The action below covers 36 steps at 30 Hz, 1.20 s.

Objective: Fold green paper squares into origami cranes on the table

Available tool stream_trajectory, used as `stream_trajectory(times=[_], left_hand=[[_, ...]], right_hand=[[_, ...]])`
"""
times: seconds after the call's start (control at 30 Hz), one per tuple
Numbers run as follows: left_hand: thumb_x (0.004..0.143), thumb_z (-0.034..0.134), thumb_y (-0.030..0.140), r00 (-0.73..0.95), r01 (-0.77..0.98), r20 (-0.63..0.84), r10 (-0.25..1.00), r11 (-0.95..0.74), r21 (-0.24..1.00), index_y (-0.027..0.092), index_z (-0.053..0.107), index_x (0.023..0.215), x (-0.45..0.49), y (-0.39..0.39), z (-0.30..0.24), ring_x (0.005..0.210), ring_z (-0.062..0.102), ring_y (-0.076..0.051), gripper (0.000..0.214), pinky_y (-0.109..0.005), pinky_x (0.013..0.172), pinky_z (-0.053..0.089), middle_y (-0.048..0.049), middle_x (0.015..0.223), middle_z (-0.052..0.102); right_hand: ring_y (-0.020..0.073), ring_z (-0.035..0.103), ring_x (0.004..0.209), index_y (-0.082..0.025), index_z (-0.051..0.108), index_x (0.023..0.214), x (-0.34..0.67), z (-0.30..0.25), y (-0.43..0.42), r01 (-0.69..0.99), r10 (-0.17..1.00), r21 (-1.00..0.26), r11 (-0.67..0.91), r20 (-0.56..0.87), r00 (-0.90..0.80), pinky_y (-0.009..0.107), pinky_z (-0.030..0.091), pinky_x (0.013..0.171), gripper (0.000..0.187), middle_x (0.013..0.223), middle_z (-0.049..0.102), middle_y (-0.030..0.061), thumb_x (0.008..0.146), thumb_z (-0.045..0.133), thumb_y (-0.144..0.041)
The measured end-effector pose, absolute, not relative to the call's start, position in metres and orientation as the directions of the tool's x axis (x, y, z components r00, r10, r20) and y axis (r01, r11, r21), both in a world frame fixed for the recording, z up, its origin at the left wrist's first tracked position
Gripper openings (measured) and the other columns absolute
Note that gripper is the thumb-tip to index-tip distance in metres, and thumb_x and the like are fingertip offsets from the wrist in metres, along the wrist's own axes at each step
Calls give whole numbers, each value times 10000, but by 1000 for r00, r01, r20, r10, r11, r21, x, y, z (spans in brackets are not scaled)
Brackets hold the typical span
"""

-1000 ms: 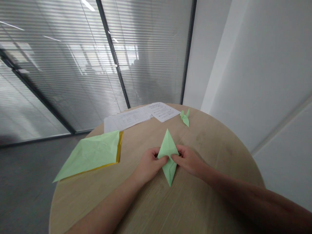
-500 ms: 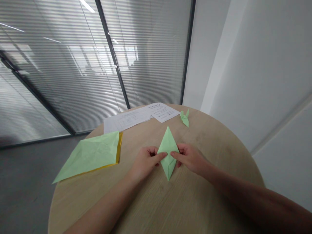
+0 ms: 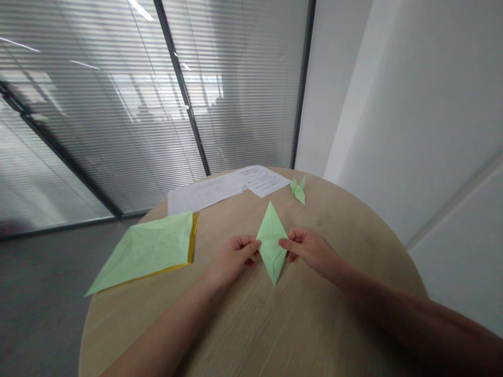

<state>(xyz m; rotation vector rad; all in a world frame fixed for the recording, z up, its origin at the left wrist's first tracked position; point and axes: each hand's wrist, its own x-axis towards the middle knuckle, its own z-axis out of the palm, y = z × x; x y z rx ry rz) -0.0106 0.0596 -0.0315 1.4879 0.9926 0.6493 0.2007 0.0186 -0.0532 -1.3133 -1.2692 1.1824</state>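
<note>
A light green folded paper diamond (image 3: 272, 235) is held between both hands above the round table, with one point away from me and the other toward me. My left hand (image 3: 234, 257) pinches its left corner, thumb on top and fingers curled beneath. On the right corner, my right hand (image 3: 308, 251) has a similar pinch with the thumb on the front face. A crease runs across the middle, and a slit shows down the lower half. The fingertips behind the paper are partly hidden.
A folded green paper figure (image 3: 299, 190) lies beyond my right hand. Printed sheets (image 3: 212, 191) overlap along the far edge. At left, a large green sheet (image 3: 153, 243) lies over something yellow-edged (image 3: 193, 238) and overhangs the wooden table's (image 3: 251, 335) rim. Glass panels with blinds stand behind.
Both thumbs have slid outward from the middle of the paper diamond toward its side corners. The diamond has tilted slightly, its near point shifting a little right and up.
</note>
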Motion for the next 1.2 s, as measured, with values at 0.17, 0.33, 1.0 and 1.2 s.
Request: stream_trajectory(times=[0.17, 0.33, 1.0, 1.2], left_hand=[[712, 713, 474, 391, 214, -95, 915, 10, 977, 167, 641, 660, -11, 61, -32, 577, 492, -116, 320, -243, 562, 458, 15, 613, 549], [728, 694, 453, 371, 169, -15, 929, -51, 984, 168, 634, 687, -13, 60, -31, 589, 513, -119, 294, -255, 589, 465, 12, 626, 559], [774, 654, 449, 316, 210, 22, 948, -93, 973, 168, 667, 728, -12, 61, -32, 598, 552, -134, 285, -268, 596, 475, 1, 636, 590], [779, 639, 431, 254, 186, 33, 967, -83, 979, 169, 653, 727, -14, 64, -32, 558, 544, -122, 268, -251, 558, 470, 20, 602, 574]], right_hand=[[125, 576, 523, -208, 555, 655, 199, -54, 19, 73, 1000, -997, -27, -27, 5, 249, 451, 516, 369, 626, 643, -3, 718, 767, -503], [124, 574, 522, -199, 600, 737, 199, -52, 17, 84, 998, -996, -30, -34, -45, 252, 463, 525, 297, 650, 656, 5, 784, 710, -471], [104, 552, 499, -181, 608, 716, 198, -59, 19, 50, 998, -997, -64, -63, 23, 237, 435, 494, 292, 663, 652, 12, 807, 679, -450], [136, 604, 630, -164, 699, 830, 198, -61, 21, -54, 1000, -998, -21, -20, -23, 258, 492, 554, 386, 745, 668, 35, 775, 714, -546]])
